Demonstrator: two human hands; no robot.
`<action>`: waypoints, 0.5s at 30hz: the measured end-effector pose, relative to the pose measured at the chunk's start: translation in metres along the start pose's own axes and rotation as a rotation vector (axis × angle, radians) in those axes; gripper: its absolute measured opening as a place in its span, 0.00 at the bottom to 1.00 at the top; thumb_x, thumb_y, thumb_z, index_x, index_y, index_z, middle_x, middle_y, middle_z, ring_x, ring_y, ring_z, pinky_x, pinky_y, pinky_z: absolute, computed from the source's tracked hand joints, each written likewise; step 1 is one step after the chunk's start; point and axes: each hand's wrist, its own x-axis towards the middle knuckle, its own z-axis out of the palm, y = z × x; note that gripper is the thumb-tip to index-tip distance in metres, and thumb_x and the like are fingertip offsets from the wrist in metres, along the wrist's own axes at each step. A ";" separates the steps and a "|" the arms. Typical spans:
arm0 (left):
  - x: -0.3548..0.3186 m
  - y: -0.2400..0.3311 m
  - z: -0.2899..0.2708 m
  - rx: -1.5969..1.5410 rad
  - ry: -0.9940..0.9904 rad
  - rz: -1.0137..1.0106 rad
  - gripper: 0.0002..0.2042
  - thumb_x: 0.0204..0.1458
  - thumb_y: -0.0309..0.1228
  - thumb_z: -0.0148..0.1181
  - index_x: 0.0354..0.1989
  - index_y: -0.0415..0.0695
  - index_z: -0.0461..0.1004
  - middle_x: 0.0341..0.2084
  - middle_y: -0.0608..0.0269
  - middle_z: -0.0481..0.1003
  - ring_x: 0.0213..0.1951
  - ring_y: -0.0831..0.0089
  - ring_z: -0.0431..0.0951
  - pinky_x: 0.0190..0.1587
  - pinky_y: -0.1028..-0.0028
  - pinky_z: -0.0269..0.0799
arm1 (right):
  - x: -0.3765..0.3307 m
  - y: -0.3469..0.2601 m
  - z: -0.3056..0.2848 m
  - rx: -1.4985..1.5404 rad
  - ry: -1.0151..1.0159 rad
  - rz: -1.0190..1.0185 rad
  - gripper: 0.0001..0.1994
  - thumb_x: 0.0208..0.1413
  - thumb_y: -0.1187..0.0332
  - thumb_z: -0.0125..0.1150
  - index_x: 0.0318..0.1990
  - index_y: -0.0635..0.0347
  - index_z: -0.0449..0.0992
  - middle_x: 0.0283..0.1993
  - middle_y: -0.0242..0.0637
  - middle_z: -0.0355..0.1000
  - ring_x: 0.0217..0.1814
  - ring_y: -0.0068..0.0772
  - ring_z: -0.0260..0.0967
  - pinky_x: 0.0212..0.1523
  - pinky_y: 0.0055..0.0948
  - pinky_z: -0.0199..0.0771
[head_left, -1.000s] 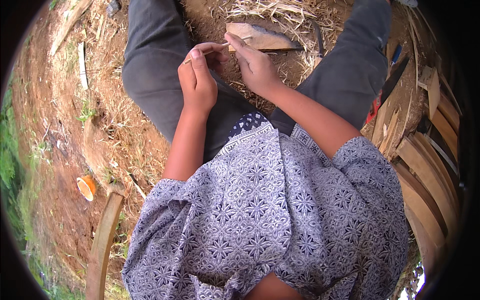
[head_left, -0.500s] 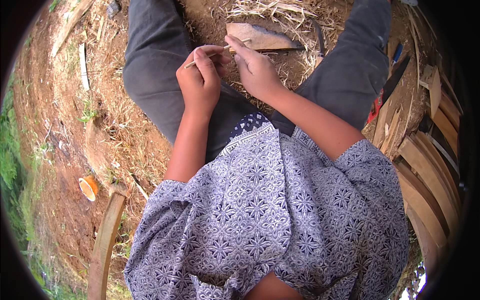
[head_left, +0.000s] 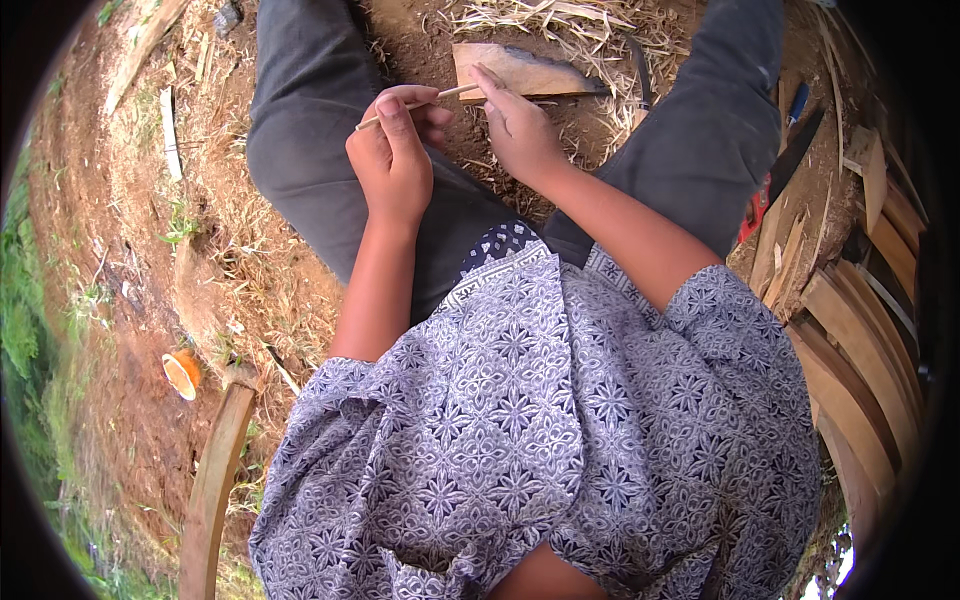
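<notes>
While the left hand [head_left: 391,155] pinches a thin stick [head_left: 457,91], the right hand [head_left: 520,132] meets it, fingers outstretched

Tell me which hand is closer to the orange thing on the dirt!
Left. The left hand is ahead and to the right of the orange thing; the right hand is farther right.

Dirt ground [head_left: 415,30] — pale shavings [head_left: 535,14], wooden slab [head_left: 520,70], orange container [head_left: 182,375]
</notes>
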 end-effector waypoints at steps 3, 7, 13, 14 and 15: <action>-0.002 0.006 0.002 -0.009 0.024 -0.090 0.33 0.75 0.50 0.36 0.42 0.29 0.79 0.28 0.53 0.82 0.28 0.71 0.81 0.33 0.74 0.77 | 0.001 0.009 0.001 -0.063 -0.017 0.127 0.26 0.70 0.70 0.45 0.74 0.56 0.63 0.73 0.52 0.65 0.72 0.54 0.67 0.69 0.43 0.68; -0.004 -0.002 0.000 -0.046 0.010 -0.056 0.34 0.75 0.49 0.31 0.42 0.29 0.79 0.28 0.51 0.82 0.29 0.69 0.82 0.35 0.72 0.78 | -0.011 -0.047 0.007 0.132 -0.006 -0.029 0.26 0.69 0.74 0.46 0.75 0.58 0.62 0.75 0.51 0.63 0.73 0.53 0.65 0.70 0.41 0.67; -0.003 -0.001 -0.004 -0.048 -0.012 -0.074 0.42 0.73 0.58 0.25 0.42 0.28 0.79 0.28 0.51 0.81 0.30 0.67 0.82 0.37 0.70 0.79 | -0.002 -0.013 0.000 -0.085 -0.053 0.132 0.27 0.68 0.75 0.45 0.74 0.57 0.63 0.72 0.53 0.66 0.70 0.54 0.68 0.69 0.41 0.69; -0.001 -0.003 -0.005 -0.063 -0.018 -0.059 0.44 0.72 0.60 0.24 0.42 0.28 0.79 0.28 0.51 0.81 0.30 0.67 0.82 0.37 0.70 0.79 | -0.005 -0.034 -0.001 0.014 -0.047 0.044 0.27 0.68 0.76 0.46 0.74 0.57 0.63 0.72 0.52 0.65 0.70 0.54 0.68 0.69 0.42 0.69; -0.005 -0.003 -0.006 -0.079 -0.026 -0.060 0.45 0.71 0.62 0.24 0.42 0.28 0.79 0.28 0.51 0.81 0.30 0.67 0.82 0.38 0.70 0.79 | -0.013 -0.047 -0.001 0.113 -0.048 -0.030 0.27 0.67 0.76 0.46 0.74 0.57 0.63 0.73 0.51 0.64 0.70 0.54 0.68 0.69 0.42 0.69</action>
